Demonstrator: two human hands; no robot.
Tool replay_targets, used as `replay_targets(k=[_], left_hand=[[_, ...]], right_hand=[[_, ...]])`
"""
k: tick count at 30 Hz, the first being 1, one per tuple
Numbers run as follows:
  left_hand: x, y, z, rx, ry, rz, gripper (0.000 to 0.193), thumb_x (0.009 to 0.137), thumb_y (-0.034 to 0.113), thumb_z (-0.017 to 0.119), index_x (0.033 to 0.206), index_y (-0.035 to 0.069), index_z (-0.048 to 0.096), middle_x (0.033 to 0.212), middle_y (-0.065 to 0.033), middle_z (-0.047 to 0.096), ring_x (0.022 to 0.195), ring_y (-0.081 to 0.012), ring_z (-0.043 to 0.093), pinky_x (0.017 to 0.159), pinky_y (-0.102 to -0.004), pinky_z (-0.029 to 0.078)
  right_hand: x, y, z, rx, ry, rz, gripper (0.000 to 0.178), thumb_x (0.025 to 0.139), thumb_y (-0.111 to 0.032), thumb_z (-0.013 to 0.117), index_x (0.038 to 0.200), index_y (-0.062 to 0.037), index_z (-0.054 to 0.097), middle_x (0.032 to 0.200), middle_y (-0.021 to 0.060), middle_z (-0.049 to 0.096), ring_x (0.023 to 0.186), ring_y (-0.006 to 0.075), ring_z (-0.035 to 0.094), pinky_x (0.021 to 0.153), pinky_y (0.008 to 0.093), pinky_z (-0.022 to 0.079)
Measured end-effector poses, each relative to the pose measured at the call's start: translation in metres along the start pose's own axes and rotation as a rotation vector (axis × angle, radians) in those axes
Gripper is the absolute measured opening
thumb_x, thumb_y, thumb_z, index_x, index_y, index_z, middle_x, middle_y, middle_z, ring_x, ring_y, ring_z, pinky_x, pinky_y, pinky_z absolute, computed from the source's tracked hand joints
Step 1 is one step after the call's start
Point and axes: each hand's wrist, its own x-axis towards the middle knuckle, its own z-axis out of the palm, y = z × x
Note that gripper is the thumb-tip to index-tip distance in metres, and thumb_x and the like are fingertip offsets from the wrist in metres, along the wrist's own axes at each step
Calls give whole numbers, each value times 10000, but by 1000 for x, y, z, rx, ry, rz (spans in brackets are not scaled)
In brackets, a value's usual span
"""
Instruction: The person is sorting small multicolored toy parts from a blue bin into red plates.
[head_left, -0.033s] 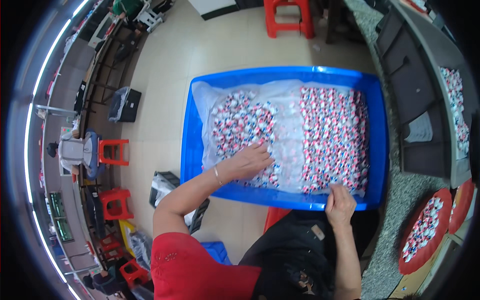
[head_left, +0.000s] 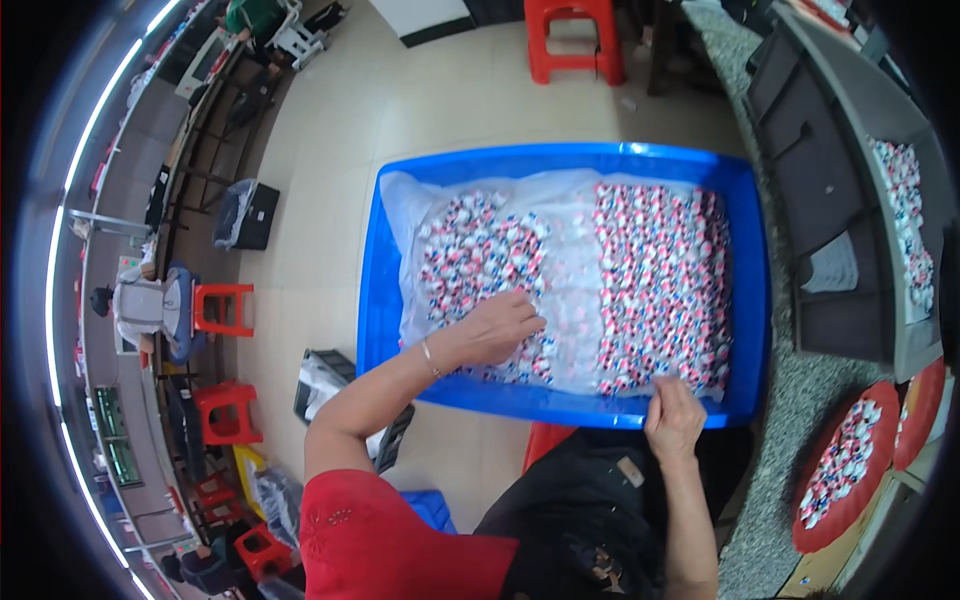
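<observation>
Left hand: bare left hand (head_left: 495,328), palm down, fingers bent, over the right edge of the loose pile; fingertips look bunched, can't tell if a piece is pinched
Left wrist: thin silver-coloured bracelet (head_left: 430,358); short red sleeve (head_left: 375,515) higher up the arm
Right hand: bare right hand (head_left: 677,420) at the near rim of the tub, below the rows; fingers curled, thumb close to them; can't tell if clamped on sheet or rim
Tub: large blue rectangular plastic tub (head_left: 748,300), in front of the person
Liner: thin white translucent sheet (head_left: 413,205) inside the tub, rumpled at the left, reaching up the wall
Loose pile: small round white, pink and blue pieces (head_left: 480,245), jumbled, left part of the tub, on the liner
Rows: same kind of pieces in close-set lines (head_left: 660,280), right part of the tub; pale strip between rows and pile
Counter: grey speckled counter (head_left: 785,425), right of the tub
Plate: red scalloped plate (head_left: 868,487) with more pieces, lower right
Box: tall grey box (head_left: 840,180), more pieces at its far side
Floor: red plastic stool (head_left: 540,40) beyond the tub; black bin (head_left: 260,215) to the left
</observation>
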Motion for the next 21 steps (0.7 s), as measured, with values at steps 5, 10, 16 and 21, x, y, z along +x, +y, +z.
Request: replay_targets(k=[5,10,16,21], left_hand=[[52,-30,-7,-389,388,-268,354,804,-10,563,1155,31,573,1055,-177,525,937,-330,577,767,-380,492],[135,-79,15,-150,623,-374,303,791,-7,595,1091,33,574,1027,-164,545,925,-364,598,772,-442,506],[165,-108,38,-65,695,-472,251,796,35,658,1040,63,608,1017,-113,588,905,-337,629,738,-416,530],[170,-106,47,-149,812,-460,171,807,46,671,974,81,653,1024,-92,602,882,-298,645,730,-385,541]], right_hand=[[0,-4,0,14,13,-9,174,800,6,591,959,-43,640,853,130,638,764,322,644,668,395,517],[4,-2,0,12,10,-1,164,804,7,590,951,-42,644,854,129,645,776,320,650,685,393,527],[3,3,3,3,9,-10,213,789,-31,612,991,-57,676,920,125,662,809,299,668,721,382,543],[5,1,2,18,38,4,186,775,10,595,943,-44,653,876,120,661,793,313,665,707,382,538]])
